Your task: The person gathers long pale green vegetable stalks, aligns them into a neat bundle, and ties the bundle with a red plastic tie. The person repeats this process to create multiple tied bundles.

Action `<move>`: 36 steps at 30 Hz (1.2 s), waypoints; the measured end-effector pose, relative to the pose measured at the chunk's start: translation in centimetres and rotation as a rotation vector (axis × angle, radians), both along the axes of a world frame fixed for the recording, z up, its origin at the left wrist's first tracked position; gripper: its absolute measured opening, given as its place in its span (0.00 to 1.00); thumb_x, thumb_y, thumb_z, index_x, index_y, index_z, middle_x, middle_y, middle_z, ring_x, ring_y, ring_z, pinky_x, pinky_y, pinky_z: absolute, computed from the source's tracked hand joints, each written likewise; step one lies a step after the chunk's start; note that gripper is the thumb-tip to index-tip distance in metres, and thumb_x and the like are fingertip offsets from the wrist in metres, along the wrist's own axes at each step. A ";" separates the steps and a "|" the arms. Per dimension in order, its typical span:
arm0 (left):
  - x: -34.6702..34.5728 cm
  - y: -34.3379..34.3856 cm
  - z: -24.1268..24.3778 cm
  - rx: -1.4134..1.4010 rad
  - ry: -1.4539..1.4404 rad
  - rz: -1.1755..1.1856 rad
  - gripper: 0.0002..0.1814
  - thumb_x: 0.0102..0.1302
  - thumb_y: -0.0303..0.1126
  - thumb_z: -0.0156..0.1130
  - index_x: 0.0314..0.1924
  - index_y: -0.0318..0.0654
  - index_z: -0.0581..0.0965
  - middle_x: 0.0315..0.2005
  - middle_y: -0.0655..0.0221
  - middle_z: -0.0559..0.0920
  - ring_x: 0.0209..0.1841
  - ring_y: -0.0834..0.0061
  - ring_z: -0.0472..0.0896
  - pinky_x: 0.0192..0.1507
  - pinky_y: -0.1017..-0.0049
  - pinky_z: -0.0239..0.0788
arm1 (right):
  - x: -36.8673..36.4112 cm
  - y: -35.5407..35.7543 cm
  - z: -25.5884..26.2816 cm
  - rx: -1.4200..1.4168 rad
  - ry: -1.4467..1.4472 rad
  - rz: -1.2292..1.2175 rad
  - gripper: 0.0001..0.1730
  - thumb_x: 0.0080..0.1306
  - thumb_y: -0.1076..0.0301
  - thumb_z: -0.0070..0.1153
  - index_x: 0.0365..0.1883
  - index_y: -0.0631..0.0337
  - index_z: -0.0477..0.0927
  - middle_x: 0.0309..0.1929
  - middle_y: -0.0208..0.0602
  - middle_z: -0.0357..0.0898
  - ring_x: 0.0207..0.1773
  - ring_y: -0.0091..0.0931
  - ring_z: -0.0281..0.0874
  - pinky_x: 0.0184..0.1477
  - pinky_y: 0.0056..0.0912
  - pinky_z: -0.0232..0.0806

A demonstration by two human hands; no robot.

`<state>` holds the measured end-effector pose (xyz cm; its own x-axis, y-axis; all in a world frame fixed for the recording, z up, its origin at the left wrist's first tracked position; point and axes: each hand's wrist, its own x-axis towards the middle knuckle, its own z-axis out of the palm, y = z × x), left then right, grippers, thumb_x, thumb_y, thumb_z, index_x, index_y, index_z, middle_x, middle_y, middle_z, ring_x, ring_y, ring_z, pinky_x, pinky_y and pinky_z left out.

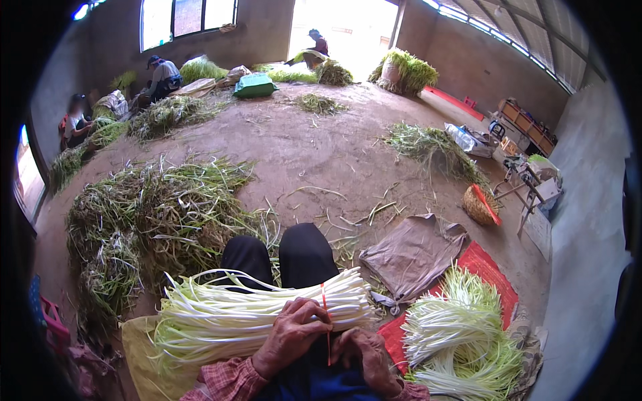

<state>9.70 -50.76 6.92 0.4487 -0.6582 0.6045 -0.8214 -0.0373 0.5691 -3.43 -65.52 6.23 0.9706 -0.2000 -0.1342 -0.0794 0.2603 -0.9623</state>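
Note:
Across my lap lies a thick bundle of long blanched chive-like stalks [241, 311], white ends to the right and pale green leaves to the left. A thin red tie [324, 298] wraps around it near the white ends, with a loose end hanging below. My left hand [296, 331] rests against the bundle's near side and pinches the tie between thumb and finger. Just right of the hanging end is my right hand [363, 353], its fingers curled. Whether it grips the tie cannot be made out. Under the leafy end spreads a yellowish cloth [143, 341].
More pale stalks [451, 326] lie on a red woven sheet [486, 265] at right, near a brown sack [414, 250] and a basket [479, 204]. A large heap of leaf waste [150, 215] is at left. Several people sit farther back, including one person [160, 77] by the wall.

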 end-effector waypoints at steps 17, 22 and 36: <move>-0.3 0.1 -0.1 -0.040 -0.023 0.008 0.10 0.44 0.27 0.66 0.31 0.42 0.83 0.35 0.73 0.79 0.44 0.68 0.77 0.48 0.67 0.66 | 1.9 0.4 1.4 0.067 0.192 0.226 0.19 0.73 0.58 0.48 0.32 0.62 0.82 0.28 0.33 0.83 0.27 0.17 0.76 0.30 0.16 0.64; -0.6 0.1 0.4 0.006 0.007 0.006 0.09 0.48 0.24 0.66 0.32 0.40 0.83 0.36 0.72 0.79 0.46 0.66 0.77 0.49 0.66 0.67 | 1.8 0.3 -0.3 0.001 0.118 0.191 0.16 0.72 0.59 0.50 0.31 0.60 0.81 0.28 0.31 0.82 0.25 0.14 0.71 0.30 0.16 0.62; 6.1 0.6 6.2 0.649 -0.295 0.300 0.18 0.63 0.50 0.62 0.29 0.41 0.82 0.34 0.63 0.80 0.40 0.63 0.80 0.42 0.63 0.68 | 1.6 0.2 -0.8 -0.233 0.010 0.119 0.14 0.69 0.65 0.49 0.38 0.61 0.85 0.21 0.23 0.73 0.23 0.14 0.66 0.28 0.18 0.59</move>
<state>15.81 -50.21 13.17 0.5439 -0.7974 0.2616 -0.8379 -0.5334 0.1162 -1.85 -65.31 5.47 0.9879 -0.1115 -0.1080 -0.1064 0.0203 -0.9941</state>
